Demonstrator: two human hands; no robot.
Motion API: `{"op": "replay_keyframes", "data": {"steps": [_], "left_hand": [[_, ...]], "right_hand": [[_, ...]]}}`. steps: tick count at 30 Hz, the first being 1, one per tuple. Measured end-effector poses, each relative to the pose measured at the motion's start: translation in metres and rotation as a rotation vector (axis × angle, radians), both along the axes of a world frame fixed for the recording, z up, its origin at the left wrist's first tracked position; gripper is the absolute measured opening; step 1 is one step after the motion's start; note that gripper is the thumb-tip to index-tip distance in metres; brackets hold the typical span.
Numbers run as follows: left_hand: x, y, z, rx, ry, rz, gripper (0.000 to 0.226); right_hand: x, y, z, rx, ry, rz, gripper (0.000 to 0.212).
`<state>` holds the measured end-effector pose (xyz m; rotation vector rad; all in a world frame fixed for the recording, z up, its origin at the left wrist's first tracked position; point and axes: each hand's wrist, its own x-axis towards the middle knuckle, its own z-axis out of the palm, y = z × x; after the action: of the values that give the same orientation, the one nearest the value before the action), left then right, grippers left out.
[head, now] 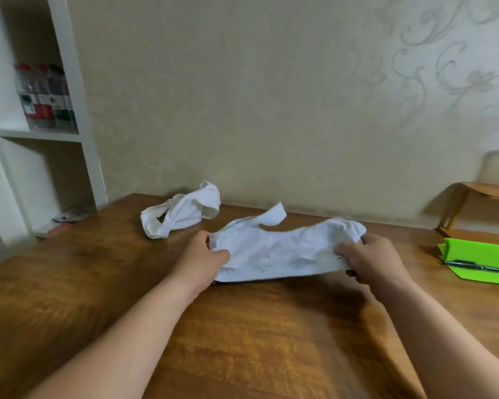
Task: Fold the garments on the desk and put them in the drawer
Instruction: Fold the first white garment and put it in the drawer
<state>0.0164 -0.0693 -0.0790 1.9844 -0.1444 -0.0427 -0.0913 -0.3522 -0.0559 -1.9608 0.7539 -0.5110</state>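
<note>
A white garment (280,249) is stretched between my hands just above the wooden desk (242,341). My left hand (203,256) grips its left edge and my right hand (369,257) grips its right edge. A strap of the garment sticks up at its far side. A second white garment (182,214) lies crumpled on the desk behind and to the left, untouched. No drawer is in view.
A green folded card holder (473,254) with a pen (478,267) lies at the desk's right edge. A small wooden rack (473,203) stands at the far right. A white shelf unit (41,133) with bottles (45,96) stands on the left.
</note>
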Motion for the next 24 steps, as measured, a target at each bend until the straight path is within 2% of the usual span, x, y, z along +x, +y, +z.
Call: {"op": "replay_keyframes", "data": {"steps": [2,3,5,7,8,10,12,13,14,16,18,19,21,22,24], "left_hand": [[-0.012,-0.002,0.001,0.216,-0.116,0.019,0.045],[-0.018,-0.004,0.004,0.303,-0.259,0.038,0.049],[-0.026,-0.013,0.013,0.394,-0.635,-0.009,0.036],[-0.031,-0.025,0.020,0.499,-0.798,-0.199,0.029],[-0.032,-0.031,0.019,0.580,-0.775,-0.280,0.032],[-0.025,-0.035,0.012,0.677,-0.555,-0.306,0.042],[-0.018,-0.028,0.007,0.636,-0.251,-0.216,0.067],[-0.016,-0.023,0.006,0.588,-0.196,-0.163,0.078],[-0.014,-0.019,0.005,0.555,-0.217,-0.114,0.080],[-0.017,-0.018,0.007,0.530,-0.445,-0.071,0.063],[-0.019,-0.025,0.012,0.521,-0.672,-0.175,0.044],[-0.020,-0.029,0.014,0.553,-0.687,-0.273,0.043],[-0.016,-0.038,0.014,0.666,-0.558,-0.442,0.047],[-0.011,-0.041,0.013,0.726,-0.482,-0.471,0.048],[-0.004,-0.041,0.012,0.775,-0.377,-0.400,0.053]], "right_hand": [[-0.015,-0.003,-0.010,-0.073,0.082,-0.015,0.019],[-0.021,-0.004,-0.015,-0.090,0.085,-0.020,0.018],[-0.025,-0.005,-0.023,-0.104,0.045,-0.024,0.015],[-0.026,-0.006,-0.025,-0.111,0.031,-0.008,0.013],[-0.025,-0.007,-0.026,-0.116,0.036,0.000,0.013],[-0.025,-0.011,-0.027,-0.114,0.035,0.005,0.013],[-0.024,-0.015,-0.027,-0.110,0.025,0.004,0.013],[-0.024,-0.015,-0.027,-0.109,0.024,0.006,0.013],[-0.023,-0.016,-0.027,-0.109,0.025,0.008,0.013],[-0.021,-0.017,-0.027,-0.116,0.022,0.008,0.013],[-0.020,-0.017,-0.028,-0.137,0.016,0.015,0.012],[-0.019,-0.016,-0.029,-0.150,0.013,0.022,0.010],[-0.020,-0.016,-0.030,-0.173,0.012,0.035,0.008],[-0.020,-0.016,-0.030,-0.184,0.015,0.041,0.007],[-0.019,-0.016,-0.029,-0.196,0.021,0.045,0.005]]}}
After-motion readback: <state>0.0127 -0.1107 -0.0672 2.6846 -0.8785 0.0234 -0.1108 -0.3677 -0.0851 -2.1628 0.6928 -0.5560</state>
